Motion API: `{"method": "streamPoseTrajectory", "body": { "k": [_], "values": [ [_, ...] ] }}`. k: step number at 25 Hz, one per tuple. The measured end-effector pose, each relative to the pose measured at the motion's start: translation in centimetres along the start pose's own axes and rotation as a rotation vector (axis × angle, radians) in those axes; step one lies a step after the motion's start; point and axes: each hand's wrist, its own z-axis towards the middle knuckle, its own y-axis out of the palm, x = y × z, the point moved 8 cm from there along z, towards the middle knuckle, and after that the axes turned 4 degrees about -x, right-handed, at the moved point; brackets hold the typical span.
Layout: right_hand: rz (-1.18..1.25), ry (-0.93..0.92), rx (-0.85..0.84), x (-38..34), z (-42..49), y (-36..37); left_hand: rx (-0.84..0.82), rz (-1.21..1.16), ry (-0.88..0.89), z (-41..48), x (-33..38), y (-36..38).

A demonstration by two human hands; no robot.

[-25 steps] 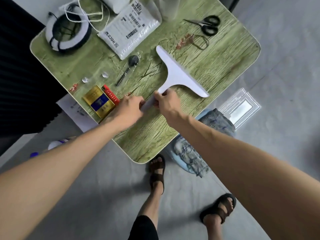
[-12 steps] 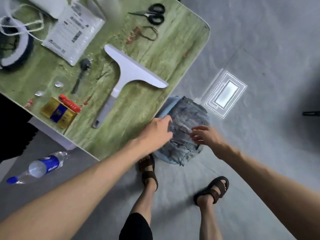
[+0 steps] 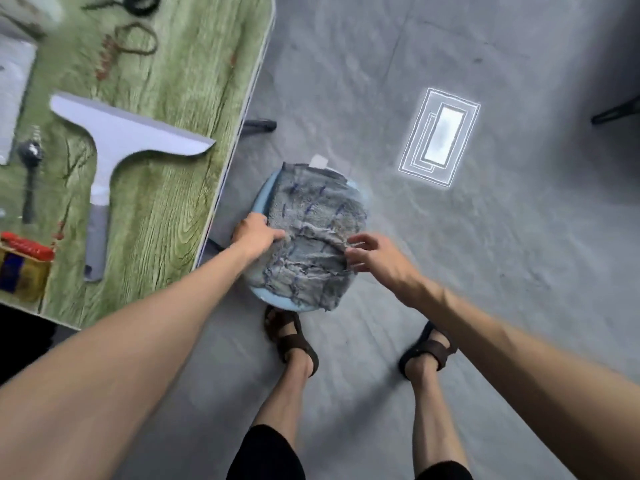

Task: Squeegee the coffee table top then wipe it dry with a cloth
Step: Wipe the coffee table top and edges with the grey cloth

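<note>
A white squeegee (image 3: 114,147) lies flat on the green wood-grain coffee table (image 3: 194,81), with nothing holding it. Right of the table's edge, a grey cloth (image 3: 311,233) with blue stitching is draped over a light blue stool (image 3: 265,199) on the floor. My left hand (image 3: 256,233) pinches the cloth's left edge. The fingers of my right hand (image 3: 374,254) close on its right edge. The cloth still rests on the stool.
On the table lie black scissors (image 3: 135,1), a looped cord (image 3: 138,39), a small dark tool (image 3: 31,161), a red lighter (image 3: 26,244) and a gold-and-blue box (image 3: 20,271). My sandalled feet (image 3: 294,341) stand on the grey floor below the stool.
Both hands let go of the squeegee, left it on the table and moved right and down to the cloth on the stool. The view swung right with them.
</note>
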Motion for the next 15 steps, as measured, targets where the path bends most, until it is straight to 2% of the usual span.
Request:
{"method": "streamPoseTrajectory", "body": {
  "k": [2, 5, 9, 11, 15],
  "values": [
    [0.023, -0.037, 0.011, -0.4, -2.1, -1.8, -0.087, -0.032, 0.081, -2.6, 2.7, -0.3],
    [0.093, -0.132, -0.058, -2.7, -7.8, -4.2, -0.235, -0.338, 0.180, -10.0, 8.9, -1.1],
    [0.038, -0.317, -0.175, -9.7, -19.7, -7.6, -0.254, -0.563, 0.284, -23.5, 20.0, -3.4],
    [-0.071, -0.402, -0.041, -14.0, -25.8, -11.4, -0.237, -0.647, 0.318, -30.5, 25.4, -4.7],
    [-0.383, -0.538, 0.419, -22.6, -40.9, -23.3, -0.239, -0.770, 0.465, -45.4, 37.0, -7.1]
  ]
}}
